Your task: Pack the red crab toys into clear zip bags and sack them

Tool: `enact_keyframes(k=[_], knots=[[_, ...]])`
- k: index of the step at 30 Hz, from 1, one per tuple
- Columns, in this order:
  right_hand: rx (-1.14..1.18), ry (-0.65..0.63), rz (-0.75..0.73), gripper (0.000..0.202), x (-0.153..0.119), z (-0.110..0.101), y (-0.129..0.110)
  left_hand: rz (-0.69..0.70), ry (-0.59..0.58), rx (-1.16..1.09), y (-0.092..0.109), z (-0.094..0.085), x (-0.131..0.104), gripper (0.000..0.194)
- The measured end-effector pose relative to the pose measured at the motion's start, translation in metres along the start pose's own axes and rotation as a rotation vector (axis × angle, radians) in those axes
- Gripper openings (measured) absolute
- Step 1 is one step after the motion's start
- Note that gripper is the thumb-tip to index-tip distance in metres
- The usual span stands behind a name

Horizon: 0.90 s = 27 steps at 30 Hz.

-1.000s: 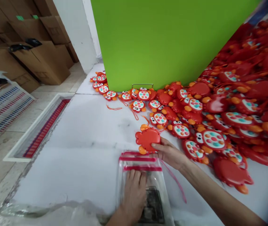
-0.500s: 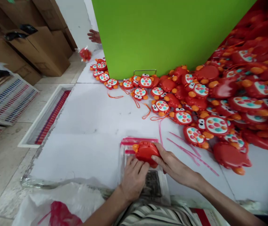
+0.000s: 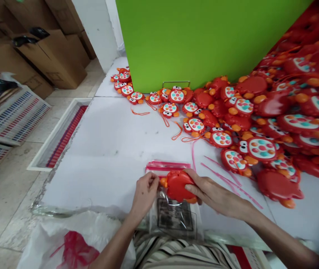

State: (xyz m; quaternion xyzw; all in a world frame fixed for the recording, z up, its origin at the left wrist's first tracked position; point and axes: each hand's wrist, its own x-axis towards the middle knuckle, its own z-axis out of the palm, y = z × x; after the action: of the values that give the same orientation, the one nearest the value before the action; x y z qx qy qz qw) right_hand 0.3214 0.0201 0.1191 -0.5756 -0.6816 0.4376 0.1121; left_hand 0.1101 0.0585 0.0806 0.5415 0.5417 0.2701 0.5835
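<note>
Red toy (image 3: pixel 178 186) sits clasped in the right hand (image 3: pixel 214 194), thumb atop.

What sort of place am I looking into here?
Probably a small packing workshop or factory: near-identical red toys heaped across a white table, clear plastic packaging at its near edge, and cardboard boxes beyond.

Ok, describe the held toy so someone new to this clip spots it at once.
Find the big green panel, then look down the white table to the clear plastic. Over it is a red toy, plain back showing. Unlike the heaped toys, it is held in the right hand.
</note>
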Motion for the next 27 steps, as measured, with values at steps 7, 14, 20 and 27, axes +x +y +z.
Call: enact_keyframes(k=[7,14,20,27], knots=[[-0.035,-0.174,-0.074,0.025,0.007,-0.014,-0.002,0.024,-0.004,-0.094,-0.006,-0.01,-0.003,0.022],[-0.033,-0.145,-0.034,0.036,0.007,-0.023,-0.009,-0.118,-0.181,-0.24,-0.008,-0.006,-0.01,0.027],[-0.063,-0.069,-0.064,0.033,0.003,-0.026,-0.009,-0.14,-0.153,-0.189,-0.01,0.004,-0.001,0.019],[-0.284,-0.163,-0.041,0.034,0.006,-0.026,-0.007,-0.019,-0.053,-0.14,-0.02,0.011,-0.002,0.013]])
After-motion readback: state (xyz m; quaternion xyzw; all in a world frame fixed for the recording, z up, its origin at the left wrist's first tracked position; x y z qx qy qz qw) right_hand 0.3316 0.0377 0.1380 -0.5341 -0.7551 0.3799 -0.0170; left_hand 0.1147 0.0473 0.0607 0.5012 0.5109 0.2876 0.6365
